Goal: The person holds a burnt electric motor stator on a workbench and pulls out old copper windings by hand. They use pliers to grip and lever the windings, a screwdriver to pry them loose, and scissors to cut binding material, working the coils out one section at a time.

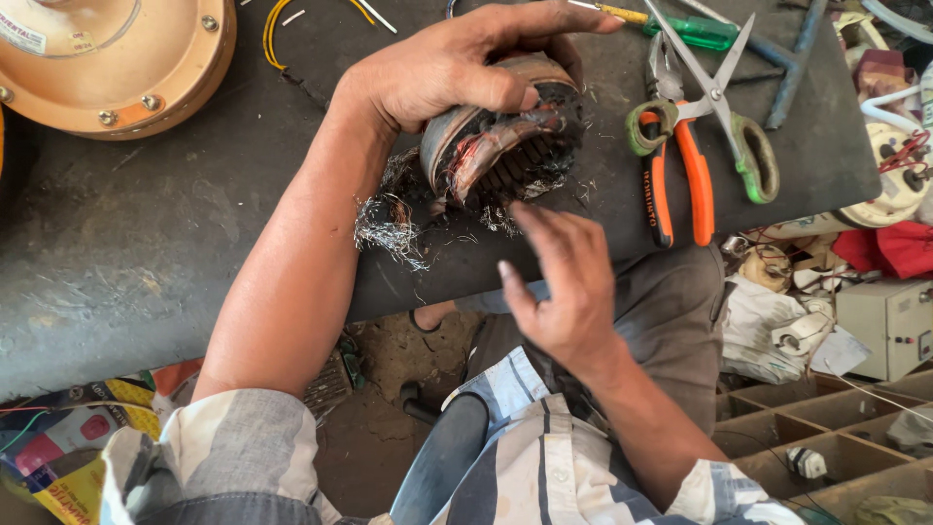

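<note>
Tan metal fan housing [112, 63] sits at the worktop's [146, 243] far left corner. My left hand [442, 68] wraps its grip over the wound stator [505, 131] near the front edge, silvery wire scraps [389, 219] beside it. My right hand [564, 282] hovers just before it, fingers loose, empty. Orange pliers [675, 175] and green-handled scissors [724, 107] lie toward the right edge.
</note>
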{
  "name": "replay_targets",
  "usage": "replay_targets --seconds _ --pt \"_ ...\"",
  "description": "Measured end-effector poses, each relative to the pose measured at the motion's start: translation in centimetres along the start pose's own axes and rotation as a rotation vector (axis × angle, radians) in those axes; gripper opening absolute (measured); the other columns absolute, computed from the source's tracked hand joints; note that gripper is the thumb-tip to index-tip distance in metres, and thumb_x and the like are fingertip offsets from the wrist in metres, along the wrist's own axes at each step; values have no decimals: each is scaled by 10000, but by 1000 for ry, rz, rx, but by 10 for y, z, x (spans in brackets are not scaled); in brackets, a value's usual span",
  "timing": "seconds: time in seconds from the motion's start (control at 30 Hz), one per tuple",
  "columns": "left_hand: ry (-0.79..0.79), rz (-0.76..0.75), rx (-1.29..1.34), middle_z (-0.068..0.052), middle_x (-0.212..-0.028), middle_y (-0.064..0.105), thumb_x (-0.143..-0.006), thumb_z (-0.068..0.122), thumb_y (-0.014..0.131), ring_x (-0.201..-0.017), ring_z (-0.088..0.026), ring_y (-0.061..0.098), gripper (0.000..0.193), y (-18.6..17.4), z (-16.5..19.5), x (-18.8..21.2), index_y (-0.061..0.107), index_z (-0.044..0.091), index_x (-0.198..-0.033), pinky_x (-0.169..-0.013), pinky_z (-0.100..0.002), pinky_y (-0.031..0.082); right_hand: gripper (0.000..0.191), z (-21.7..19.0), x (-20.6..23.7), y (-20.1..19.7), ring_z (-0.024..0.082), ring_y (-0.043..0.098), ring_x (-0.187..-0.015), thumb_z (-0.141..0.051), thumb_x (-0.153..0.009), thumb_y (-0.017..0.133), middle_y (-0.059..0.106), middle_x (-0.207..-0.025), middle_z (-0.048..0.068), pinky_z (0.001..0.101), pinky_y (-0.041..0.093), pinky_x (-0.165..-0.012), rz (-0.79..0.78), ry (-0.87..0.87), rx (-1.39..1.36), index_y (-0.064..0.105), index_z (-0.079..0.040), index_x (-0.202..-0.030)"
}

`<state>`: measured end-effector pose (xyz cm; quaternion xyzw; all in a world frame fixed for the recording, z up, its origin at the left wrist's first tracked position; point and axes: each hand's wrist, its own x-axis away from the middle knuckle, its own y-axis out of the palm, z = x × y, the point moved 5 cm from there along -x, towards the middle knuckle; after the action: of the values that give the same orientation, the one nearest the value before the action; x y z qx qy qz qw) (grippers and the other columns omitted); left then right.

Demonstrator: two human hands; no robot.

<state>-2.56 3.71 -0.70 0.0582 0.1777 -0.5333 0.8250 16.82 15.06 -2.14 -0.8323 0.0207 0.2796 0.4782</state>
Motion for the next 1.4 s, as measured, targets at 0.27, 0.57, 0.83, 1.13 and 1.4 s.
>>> replay_targets --seconds 0.27,0.57,0.83,1.13,1.4 --pt "42 -26 -88 -102 -1290 644 -918 454 763 -1150 -193 641 832 2 3 -2 449 137 -1620 -1096 -328 555 559 -14 -41 -10 330 672 -1043 -260 -790 932 682 -1184 153 420 562 -927 10 -129 26 662 -37 -1225" --pt "97 -46 -149 -97 -1303 629 -916 399 742 -1189 -184 624 835 -1 6 -2 428 133 -1642 -1099 -328 519 194 7 -34 -10 227 734 -866 -38 -869 869 709 -1001 64 325 594 -762 27 -49 -56 749 -74 -1017" --pt "83 -113 -198 -111 -1329 694 -915 287 791 -1214 -179 671 831 8 5 -1 403 94 -1624 -1159 -330 540 250 8 -13 5 242 721 -892 -22 -797 893 715 -1024 76 350 590 -790 150 -112 -121 733 -49 -988" --pt "120 -123 -169 -123 -1361 719 -917 320 772 -1252 -197 673 824 10 2 -9 437 89 -1634 -1162 -336 523 195 1 -24 -1 233 727 -857 -3 -849 875 708 -981 74 345 584 -760 116 -94 -104 737 -42 -981" --pt "81 -59 -195 -134 -1328 722 -892 259 755 -1272 -201 717 763 11 5 -8 480 67 -1577 -1224 -358 545 166 -3 -28 -9 228 731 -820 -1 -863 863 711 -955 66 335 576 -727 90 -84 -90 738 -45 -964"
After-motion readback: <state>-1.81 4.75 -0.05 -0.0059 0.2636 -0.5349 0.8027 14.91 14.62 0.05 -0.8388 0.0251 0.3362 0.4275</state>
